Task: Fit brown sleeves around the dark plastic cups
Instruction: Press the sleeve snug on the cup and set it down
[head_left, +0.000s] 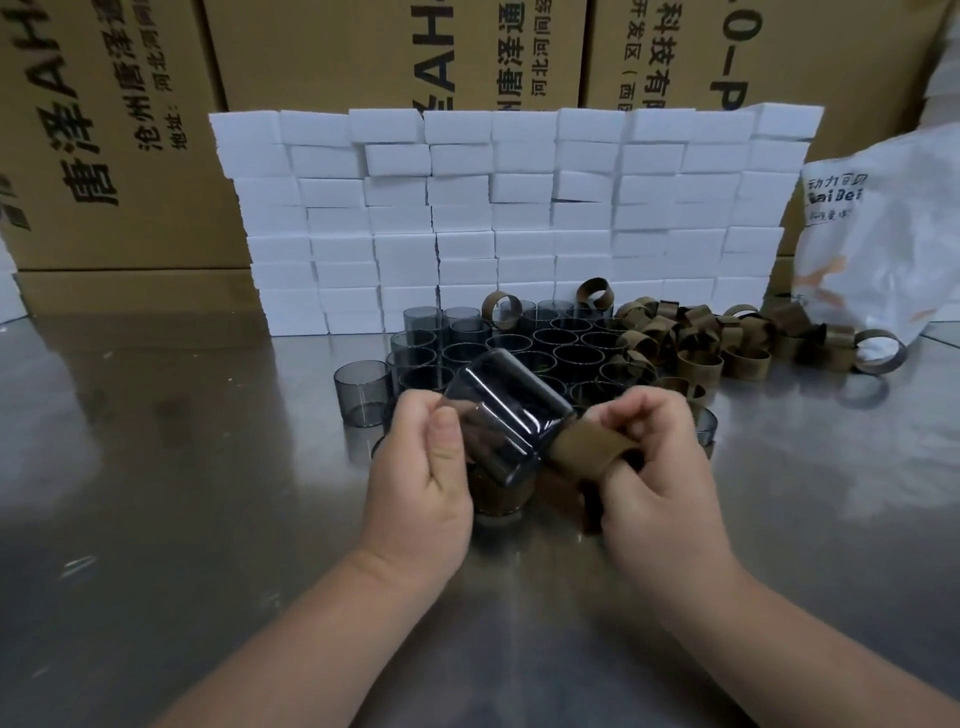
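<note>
My left hand (423, 467) grips a dark cup (506, 415), tilted, w/ my right hand (649, 457) pinching a brown sleeve (587, 449) at its end, above the desk (182, 493)

Dozens of cups (574, 357), dozens of sleeves (744, 364), two hands (422, 470) (655, 467), one bag (878, 249)

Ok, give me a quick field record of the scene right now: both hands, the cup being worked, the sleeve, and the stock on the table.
left hand: grips the held cup, tilted above the table
right hand: pinches a brown sleeve
sleeve state: at the cup's lower end, not yet round its middle
loose cups: upright cluster behind the hands
loose sleeves: pile right of the cups
backdrop: white blocks stacked before cardboard boxes
</note>
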